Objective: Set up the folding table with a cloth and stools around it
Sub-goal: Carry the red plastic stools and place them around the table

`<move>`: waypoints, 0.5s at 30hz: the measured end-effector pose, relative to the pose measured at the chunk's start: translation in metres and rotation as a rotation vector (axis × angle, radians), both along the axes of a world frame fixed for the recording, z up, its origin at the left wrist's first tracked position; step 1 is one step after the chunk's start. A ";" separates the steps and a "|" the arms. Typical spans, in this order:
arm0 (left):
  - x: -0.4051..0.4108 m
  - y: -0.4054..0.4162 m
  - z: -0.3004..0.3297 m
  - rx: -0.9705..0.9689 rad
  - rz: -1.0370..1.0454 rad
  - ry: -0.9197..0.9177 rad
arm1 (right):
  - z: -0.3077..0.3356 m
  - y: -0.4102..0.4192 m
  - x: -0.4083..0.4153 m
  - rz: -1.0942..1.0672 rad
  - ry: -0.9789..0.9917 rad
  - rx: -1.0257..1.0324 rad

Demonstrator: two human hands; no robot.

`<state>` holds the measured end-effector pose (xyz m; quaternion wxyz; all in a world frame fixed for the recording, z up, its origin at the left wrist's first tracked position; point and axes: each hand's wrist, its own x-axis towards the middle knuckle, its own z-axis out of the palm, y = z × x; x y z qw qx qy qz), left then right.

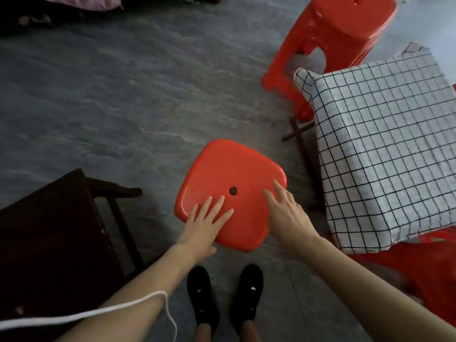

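- Floor (111,99) of grey, streaked stone filled most of your view, and everything else stood on it.
- Your folding table (299,130) stood at your right, only its dark crossed legs showing under a white cloth (385,144) with a black grid, which covered the top and hung down over the near edges.
- A dark wooden piece of furniture (49,230) sat at your lower left, well apart from the table.
- A tall red stool (338,38) stood at the far side of the table, its leg just beside the draped corner of the cloth.
- Part of another red stool (429,275) showed at your lower right, tucked partly under the hanging cloth.
- The nearest red stool (232,178) stood right in front of you, beside the table's left edge, its square seat with a round hole in the middle facing up.
- Your left hand (204,225) lay with straight, spread fingers on the near left part of that seat, gripping nothing; the thumb hung off the near rim.
- Your right hand (286,213) reached over the seat's near right corner, fingers straight and loosely spread, holding nothing; whether it touched the seat I could not tell.
- Your black shoes (224,294) stood just short of the stool.
- A white cord (98,314) crossed your left forearm.
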<state>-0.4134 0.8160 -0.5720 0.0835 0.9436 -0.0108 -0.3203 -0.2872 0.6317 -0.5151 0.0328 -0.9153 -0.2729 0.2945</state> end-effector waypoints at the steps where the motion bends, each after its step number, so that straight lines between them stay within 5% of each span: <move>1: 0.003 -0.003 -0.009 0.017 -0.017 -0.012 | -0.013 0.004 0.004 -0.002 -0.014 0.006; 11: -0.003 -0.021 -0.051 0.096 0.048 -0.085 | -0.081 0.054 0.067 -0.020 -0.073 0.012; 15: -0.002 -0.018 -0.052 0.134 0.036 -0.134 | -0.081 0.062 0.097 -0.030 0.074 -0.106</move>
